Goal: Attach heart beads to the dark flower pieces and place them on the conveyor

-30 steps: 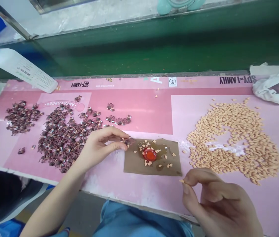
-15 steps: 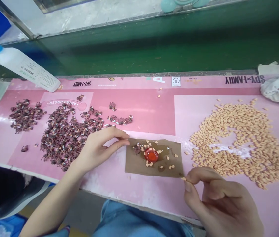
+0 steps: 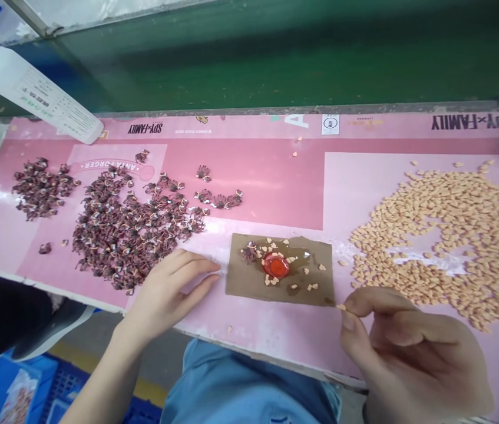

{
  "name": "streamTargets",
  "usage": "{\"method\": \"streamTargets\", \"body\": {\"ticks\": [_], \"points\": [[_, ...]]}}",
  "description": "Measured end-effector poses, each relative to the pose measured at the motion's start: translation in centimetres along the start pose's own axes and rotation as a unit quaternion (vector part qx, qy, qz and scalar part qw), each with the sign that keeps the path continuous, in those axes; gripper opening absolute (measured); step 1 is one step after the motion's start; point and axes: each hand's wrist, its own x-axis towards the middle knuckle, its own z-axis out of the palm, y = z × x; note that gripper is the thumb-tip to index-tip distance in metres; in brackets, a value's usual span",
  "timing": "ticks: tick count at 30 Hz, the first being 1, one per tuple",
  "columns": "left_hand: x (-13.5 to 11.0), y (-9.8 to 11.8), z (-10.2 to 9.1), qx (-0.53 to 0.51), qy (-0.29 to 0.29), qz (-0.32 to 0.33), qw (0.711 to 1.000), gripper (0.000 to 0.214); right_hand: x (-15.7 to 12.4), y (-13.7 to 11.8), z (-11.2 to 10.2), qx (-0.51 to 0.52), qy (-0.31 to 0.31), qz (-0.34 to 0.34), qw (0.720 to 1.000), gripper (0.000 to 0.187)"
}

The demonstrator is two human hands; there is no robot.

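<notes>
Item: right hand (image 3: 410, 353), thumb and forefinger pinched on one small peach-coloured piece (image 3: 341, 307), held just off the lower right corner of a brown cardboard sheet (image 3: 315, 292). Left hand (image 3: 169, 291), empty, fingers loosely together, resting on the pink mat (image 3: 267, 188) beside the sheet. On the sheet: red cap (image 3: 276, 265) in a shiny amber puddle (image 3: 300, 262). Loose heaps: dark clusters (image 3: 125, 235), peach pieces (image 3: 448, 241). Risks: wet puddle could stick a piece to the fingertips; a careless left wrist could scatter the dark heap.
</notes>
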Motion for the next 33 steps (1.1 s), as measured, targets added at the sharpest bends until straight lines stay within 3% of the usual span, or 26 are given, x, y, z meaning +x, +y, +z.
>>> {"method": "streamTargets", "body": {"ticks": [5,11,16,21,26,33], "points": [[2.2,0.2,1.4,0.021,-0.071,0.015,0.997,0.032,-0.1,-0.1,0.0,-0.013,0.006,-0.011,1.000,0.039],[4.4,-0.6,1.8,0.031,-0.120,0.086,0.989,0.024,0.2,-0.6,-0.1,-0.006,-0.003,-0.028,1.000,0.039],[4.2,-1.4,1.5,0.032,-0.105,0.070,0.992,0.022,0.2,-0.3,-0.2,-0.013,0.009,-0.014,1.000,0.041],[3.3,-1.4,0.9,0.021,-0.031,0.055,0.998,0.020,0.0,0.0,-0.3,-0.008,0.026,0.006,1.000,0.041],[2.6,-0.8,0.6,-0.044,0.001,0.006,0.999,0.016,0.0,0.1,-0.2,-0.004,0.020,-0.003,1.000,0.040],[2.8,-0.1,0.6,-0.144,0.017,0.026,0.989,0.013,-0.3,0.3,-0.4,-0.010,0.026,0.001,1.000,0.045]]}}
